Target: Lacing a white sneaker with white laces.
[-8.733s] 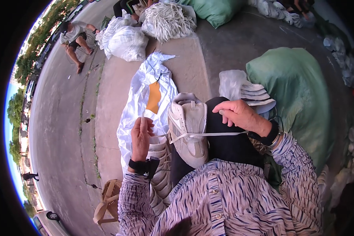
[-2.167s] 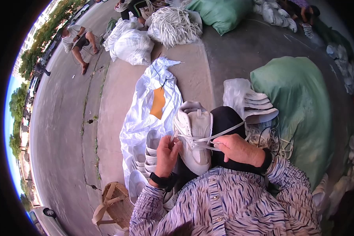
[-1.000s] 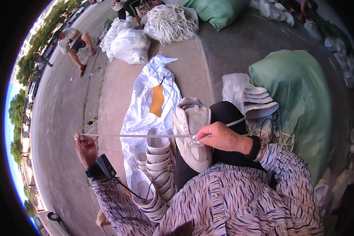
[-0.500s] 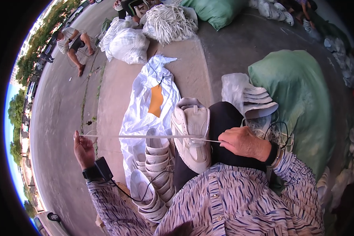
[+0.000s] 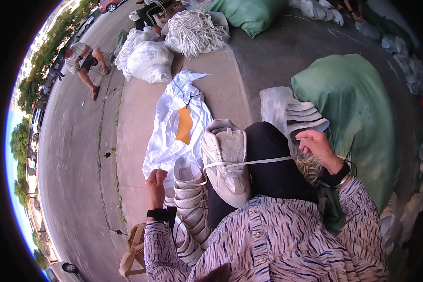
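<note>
A white and beige sneaker (image 5: 225,160) rests on my dark-trousered lap, toe toward me. A flat white shoelace (image 5: 268,160) crosses its upper and stretches out to both sides. My right hand (image 5: 318,148) is raised right of my knee, thumb and fingers pinched on one end of the lace. Left of the shoe, my left hand (image 5: 156,188) is closed with fingertips together on the slack other end, which droops over the stack. Close by that hand, several similar shoes (image 5: 190,195) stand nested in a row, partly hidden by my wrist and its strapped black device.
A white plastic sheet (image 5: 174,127) with an orange piece (image 5: 184,126) lies ahead. On the right are a big green sack (image 5: 348,103), stacked white insoles (image 5: 305,115) and loose laces (image 5: 310,169). Farther off are a bundle of laces (image 5: 197,33), white bags (image 5: 150,61) and a seated person (image 5: 82,61).
My left hand has come in toward the shoes, and the lace on that side has gone slack. My right hand has moved outward and up, drawing the lace to the right.
</note>
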